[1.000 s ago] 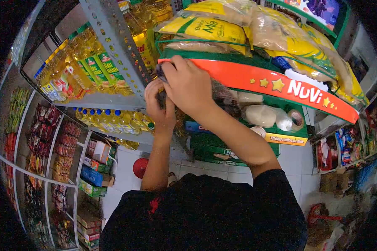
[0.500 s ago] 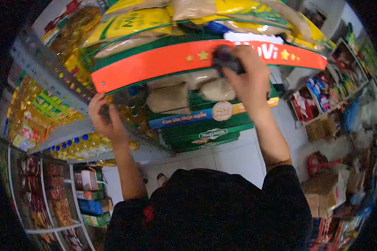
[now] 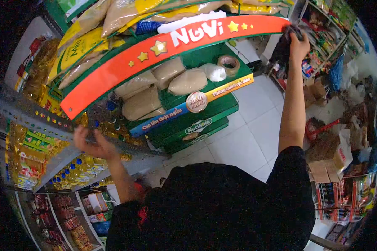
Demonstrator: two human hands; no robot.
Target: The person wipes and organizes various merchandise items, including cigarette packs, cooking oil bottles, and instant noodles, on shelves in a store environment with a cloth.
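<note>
A curved red header board (image 3: 194, 35) with NuVi lettering and yellow stars fronts the top of a green shelf stand. My right hand (image 3: 299, 47) grips a dark cloth (image 3: 284, 45) at the board's right end, arm stretched out. Below the board's left end, my left hand (image 3: 94, 144) is raised with its fingers spread, somewhat blurred and holding nothing. It is near a perforated grey metal shelf upright (image 3: 50, 121). Plastic bags of beige grain (image 3: 188, 81) and a tape roll (image 3: 229, 65) lie on the shelf under the board.
Large yellow-printed sacks (image 3: 77, 54) are piled above the board. Oil bottles (image 3: 73, 173) stand on the grey shelving at left. Cardboard boxes (image 3: 329, 157) and racks of packaged goods (image 3: 343, 198) line the right side. White floor tiles (image 3: 255, 121) show between.
My right hand has moved the cloth from the lettering to the board's right end. My left hand has come down off the board's left corner. The view has shifted right.
</note>
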